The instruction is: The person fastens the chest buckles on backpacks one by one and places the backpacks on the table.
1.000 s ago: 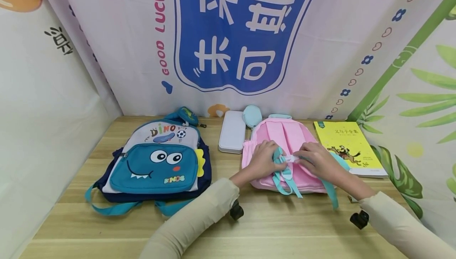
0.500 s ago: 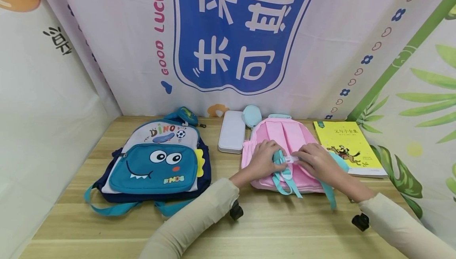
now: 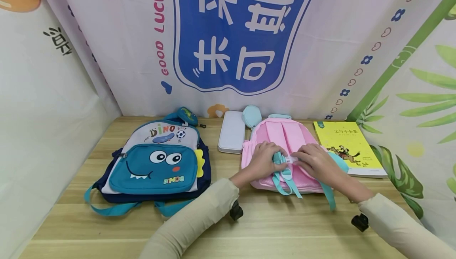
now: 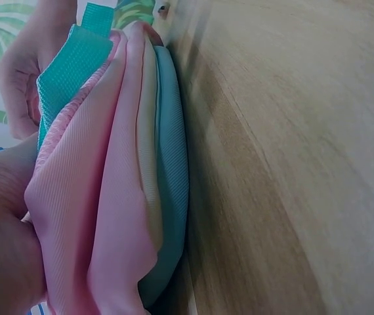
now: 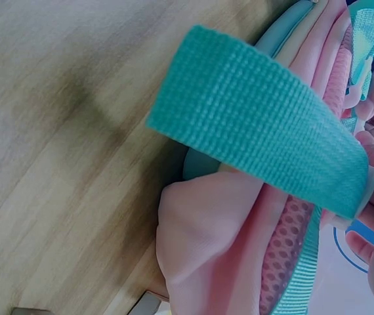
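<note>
A pink backpack (image 3: pixel 297 130) lies with its shoulder straps up in the head view. Over its lower middle, my left hand (image 3: pixel 264 160) pinches a turquoise strap (image 3: pixel 278 157) at one side of a whitish plastic buckle (image 3: pixel 290 159). From the other side my right hand (image 3: pixel 318 163) pinches the buckle. Fingers partly cover it, so I cannot tell whether its halves are joined. In the right wrist view, a wide turquoise strap end (image 5: pixel 259 118) hangs from the right hand's side. The left wrist view shows the backpack's pink side (image 4: pixel 75 216) beside the left hand.
A blue dinosaur backpack (image 3: pixel 153 168) lies to the left. A white case (image 3: pixel 232 131) and a round light-blue pouch (image 3: pixel 252 116) lie behind, near the fabric backdrop (image 3: pixel 142 53). A yellow book (image 3: pixel 347 140) lies right of the pink backpack on the wooden table (image 3: pixel 270 231).
Both hands stay almost in place at the buckle. The loose turquoise strap end below the right hand has shifted slightly left.
</note>
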A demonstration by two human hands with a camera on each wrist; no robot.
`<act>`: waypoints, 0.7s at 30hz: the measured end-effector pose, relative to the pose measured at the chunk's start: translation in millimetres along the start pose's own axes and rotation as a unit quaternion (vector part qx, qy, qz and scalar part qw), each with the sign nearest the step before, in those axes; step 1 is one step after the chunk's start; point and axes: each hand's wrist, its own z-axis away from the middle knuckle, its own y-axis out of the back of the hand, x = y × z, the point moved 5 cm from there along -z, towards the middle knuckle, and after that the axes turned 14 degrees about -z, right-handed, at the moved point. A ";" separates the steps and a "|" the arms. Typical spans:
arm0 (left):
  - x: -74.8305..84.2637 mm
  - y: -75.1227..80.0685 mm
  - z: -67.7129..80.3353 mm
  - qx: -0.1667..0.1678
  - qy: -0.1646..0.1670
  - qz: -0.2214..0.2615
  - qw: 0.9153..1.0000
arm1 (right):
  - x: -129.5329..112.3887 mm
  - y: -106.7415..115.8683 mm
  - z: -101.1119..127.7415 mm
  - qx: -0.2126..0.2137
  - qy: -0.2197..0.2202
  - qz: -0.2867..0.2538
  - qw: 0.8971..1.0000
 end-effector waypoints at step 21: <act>1.3 0.4 -1.0 0.018 -0.017 0.015 1.000 | -0.8 0.2 1.2 -0.006 -0.007 0.003 1.000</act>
